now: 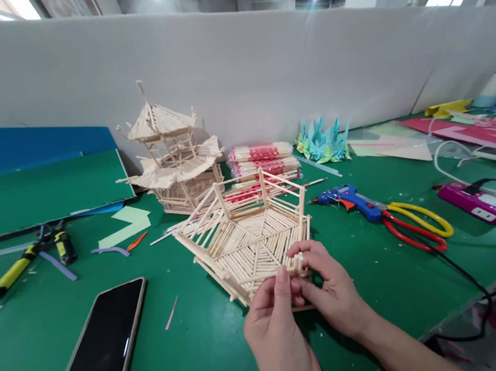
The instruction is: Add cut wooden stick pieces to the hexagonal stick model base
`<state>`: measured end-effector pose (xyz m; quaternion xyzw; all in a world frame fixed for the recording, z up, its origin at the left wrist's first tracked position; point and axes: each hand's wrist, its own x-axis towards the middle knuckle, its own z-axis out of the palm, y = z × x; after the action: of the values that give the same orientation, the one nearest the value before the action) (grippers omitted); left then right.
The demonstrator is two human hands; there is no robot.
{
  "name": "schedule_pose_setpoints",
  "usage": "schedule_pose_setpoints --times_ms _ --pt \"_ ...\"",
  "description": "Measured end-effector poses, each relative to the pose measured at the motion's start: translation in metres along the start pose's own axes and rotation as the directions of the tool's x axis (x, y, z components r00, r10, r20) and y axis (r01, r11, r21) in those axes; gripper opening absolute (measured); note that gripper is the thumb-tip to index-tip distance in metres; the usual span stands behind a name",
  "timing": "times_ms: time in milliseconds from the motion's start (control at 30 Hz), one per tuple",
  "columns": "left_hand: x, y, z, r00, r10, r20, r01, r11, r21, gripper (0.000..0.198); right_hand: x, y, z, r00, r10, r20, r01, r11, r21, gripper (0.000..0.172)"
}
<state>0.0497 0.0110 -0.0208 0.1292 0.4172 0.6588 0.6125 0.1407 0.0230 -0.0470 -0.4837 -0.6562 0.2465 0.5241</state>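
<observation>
A six-sided frame of thin wooden sticks [258, 241], with a slatted floor and upright posts, sits on the table in front of me. My left hand [276, 321] is closed at its near side, thumb and index finger pinching a thin stick. My right hand [327, 283] is closed around a short post [301, 264] at the near right corner, just beside the left fingertips. The fingers partly hide the joint between stick and post. Behind the frame stands a two-tiered stick pagoda [170, 154].
A blue glue gun [350, 196] and red-and-yellow-handled scissors [418, 226] lie to the right, near a purple power strip [479, 202]. On the left are a phone [95, 366] and yellow-handled pliers [16, 271]. Stick packs [263, 160] and folded-paper pieces [324, 140] line the back wall.
</observation>
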Motion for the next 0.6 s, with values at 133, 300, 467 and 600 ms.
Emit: schedule_pose_setpoints --times_ms 133,300,467,600 --pt "0.0002 0.0010 0.0017 1.000 -0.004 -0.004 0.004 1.000 -0.010 0.020 0.0002 -0.0012 0.0000 1.000 -0.004 -0.006 0.004 1.000 0.002 0.011" --pt "0.0004 0.0029 0.0033 1.000 -0.006 -0.001 0.006 1.000 -0.008 0.020 0.0001 -0.0016 -0.0002 1.000 -0.001 -0.008 0.001 1.000 -0.001 0.011" --pt "0.0002 0.0037 0.0018 1.000 -0.004 0.012 0.004 1.000 0.004 0.019 -0.0006 -0.0012 -0.0003 1.000 0.004 -0.007 -0.004 1.000 -0.005 0.011" --pt "-0.0001 0.0026 0.0000 0.999 -0.003 0.032 0.002 1.000 0.014 0.018 -0.0013 -0.0011 0.0001 1.000 0.003 0.001 -0.003 1.000 -0.005 0.012"
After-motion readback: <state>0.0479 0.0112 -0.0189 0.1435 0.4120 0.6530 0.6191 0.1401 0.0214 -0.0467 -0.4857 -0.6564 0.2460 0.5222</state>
